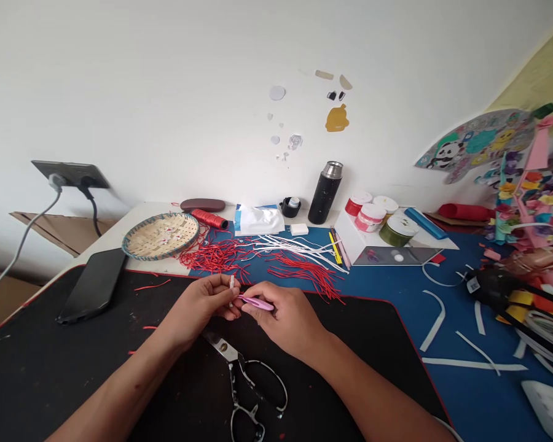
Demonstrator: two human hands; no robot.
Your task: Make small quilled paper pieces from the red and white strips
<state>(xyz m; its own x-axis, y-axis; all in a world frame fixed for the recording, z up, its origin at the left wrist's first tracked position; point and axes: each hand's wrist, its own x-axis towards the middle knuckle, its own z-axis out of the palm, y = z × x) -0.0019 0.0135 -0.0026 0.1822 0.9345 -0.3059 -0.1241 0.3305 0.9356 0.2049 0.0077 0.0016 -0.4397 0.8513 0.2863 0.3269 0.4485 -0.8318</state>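
Observation:
My left hand (208,302) is closed in a pinch on a small white paper piece (231,283), held upright above the black mat (74,368). My right hand (283,316) grips pink tweezers (257,302), whose tip points left and meets the left hand's fingers at the paper piece. Both hands hover just above the mat's far edge. Metal scissors (246,380) lie on the mat right below the hands, blades toward the left hand.
Red paper strips (221,256) and white strips (299,245) lie heaped behind the hands. A woven basket (160,236), a phone (94,283), a black flask (325,191), jars (371,216) and a glue gun (493,287) stand around. Colourful paper craft (534,202) fills the right.

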